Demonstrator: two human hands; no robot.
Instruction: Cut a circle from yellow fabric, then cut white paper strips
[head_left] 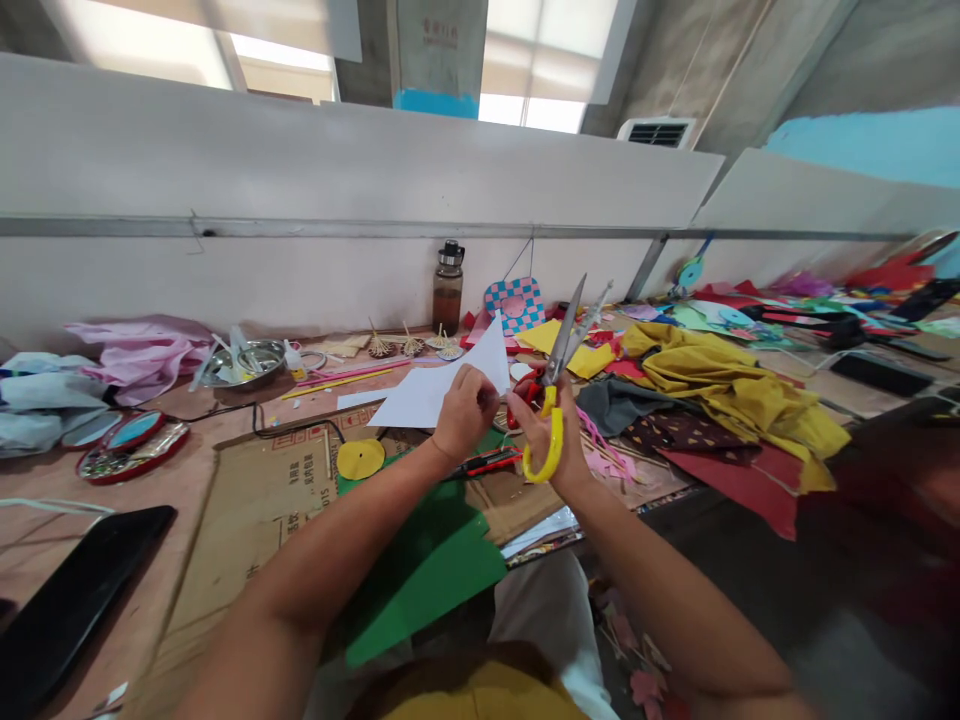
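Note:
My left hand [466, 412] is closed, its fingers pinched at the edge of a sheet of white paper [416, 393]. One corner of that sheet stands up behind the hand. In my right hand [559, 445] is a pair of scissors [556, 375] with a yellow handle, its blades pointing up and slightly parted. The fingertips of both hands are close together, and whatever small part lies between them is hard to make out. Below the hands lie a red and black utility knife [487, 462] and green paper [427, 550].
A cardboard sheet [262, 500] covers the table's near left, with a yellow disc [361, 459] beside the green paper. A bottle [448, 290] stands at the back. Yellow cloth [705, 370] is heaped on the right; a black phone [82, 600] lies at the left.

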